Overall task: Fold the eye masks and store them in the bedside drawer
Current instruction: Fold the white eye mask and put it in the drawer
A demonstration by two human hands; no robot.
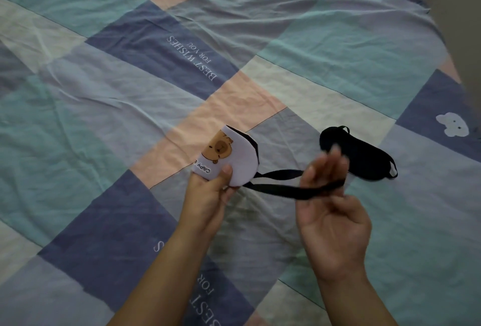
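Observation:
A lilac eye mask (235, 157) with a brown cartoon capybara is folded in half and pinched by my left hand (210, 195), thumb on its lower edge. Its black elastic strap (281, 185) stretches rightward and loops over the raised fingers of my right hand (330, 195), palm turned toward me. A second, black eye mask (364, 156) lies flat on the bed just behind my right hand, its strap ends showing at both sides. No drawer is in view.
The bed is covered by a wrinkled patchwork sheet (130, 91) in teal, blue, peach and cream, with "BEST WISHES FOR YOU" print and white bear patches. A blurred beige surface (458, 13) rises at the right edge.

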